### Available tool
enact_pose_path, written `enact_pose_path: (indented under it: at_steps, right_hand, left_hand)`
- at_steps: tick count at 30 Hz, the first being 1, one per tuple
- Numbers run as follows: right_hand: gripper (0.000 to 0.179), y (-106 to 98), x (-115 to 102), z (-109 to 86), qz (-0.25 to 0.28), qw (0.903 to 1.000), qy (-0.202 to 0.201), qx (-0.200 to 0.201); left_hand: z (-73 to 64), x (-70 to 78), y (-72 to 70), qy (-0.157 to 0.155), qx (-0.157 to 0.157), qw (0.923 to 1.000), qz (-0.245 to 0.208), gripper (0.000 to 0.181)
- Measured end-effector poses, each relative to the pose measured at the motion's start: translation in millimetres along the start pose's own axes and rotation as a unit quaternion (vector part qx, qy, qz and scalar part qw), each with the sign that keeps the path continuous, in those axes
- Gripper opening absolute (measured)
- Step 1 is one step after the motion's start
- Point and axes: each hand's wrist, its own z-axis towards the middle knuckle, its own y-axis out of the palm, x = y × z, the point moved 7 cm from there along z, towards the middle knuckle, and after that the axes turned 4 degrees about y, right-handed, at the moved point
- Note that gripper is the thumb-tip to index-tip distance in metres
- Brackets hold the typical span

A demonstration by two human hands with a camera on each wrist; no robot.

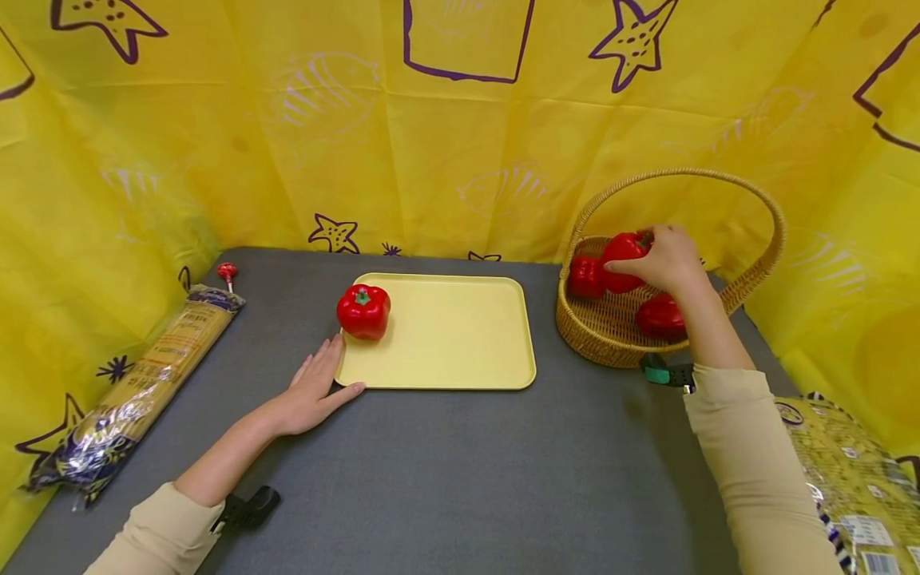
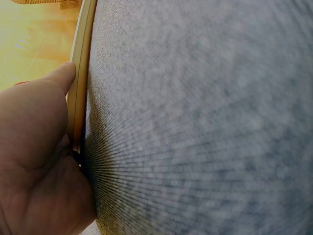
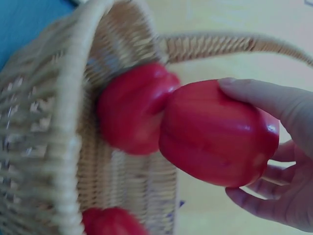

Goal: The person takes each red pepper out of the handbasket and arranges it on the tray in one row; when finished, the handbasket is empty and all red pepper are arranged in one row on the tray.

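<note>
My right hand (image 1: 670, 257) grips a red bell pepper (image 1: 624, 263), thumb on one side and fingers curled round the other. It holds the pepper over the wicker basket (image 1: 592, 345). Inside lie two more red bell peppers, one at the left (image 1: 585, 278) and one at the right (image 1: 660, 318), partly hidden by my forearm. My left hand (image 1: 311, 397) lies at the near left corner of the yellow tray (image 1: 453, 335), fingers straight along its side. In the left wrist view the thumb touches the tray's edge (image 2: 81, 73). Another red pepper (image 1: 364, 313) rests on the tray's left end.
A long pack of dry noodles (image 1: 154, 367) lies along the table's left side, with a red lollipop (image 1: 227, 271) behind it. On the right is a yellow printed bag (image 1: 855, 471). The basket's tall handle (image 1: 679, 172) arches above my right hand. A yellow curtain (image 1: 446, 160) hangs behind.
</note>
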Motion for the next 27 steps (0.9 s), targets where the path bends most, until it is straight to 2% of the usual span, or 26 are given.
enact_pose_path:
  at_steps: [9, 17, 22, 27]
  right_hand:
    - [0.084, -14.4, -43.6, -28.7, 0.002, 0.9995, -0.032, 0.006]
    - [0.083, -18.0, -71.7, -50.4, 0.011, 0.9982, -0.060, -0.001]
    - [0.081, -12.5, -88.8, -60.0, 0.036, 0.9965, -0.075, -0.010]
    - [0.077, 1.7, -107.1, -62.1, 0.059, 0.9926, -0.104, -0.018]
  left_hand:
    - [0.1, 0.2, 0.1, 0.003, 0.002, 1.0000, -0.002, 0.093]
    - [1.0, 1.5, -1.2, 0.013, 0.006, 0.9999, -0.002, 0.092]
    - [0.7, 1.3, -1.2, 0.010, 0.005, 0.9999, -0.004, 0.092]
    - [0.0, 0.6, -1.4, 0.009, 0.003, 0.9999, -0.008, 0.091]
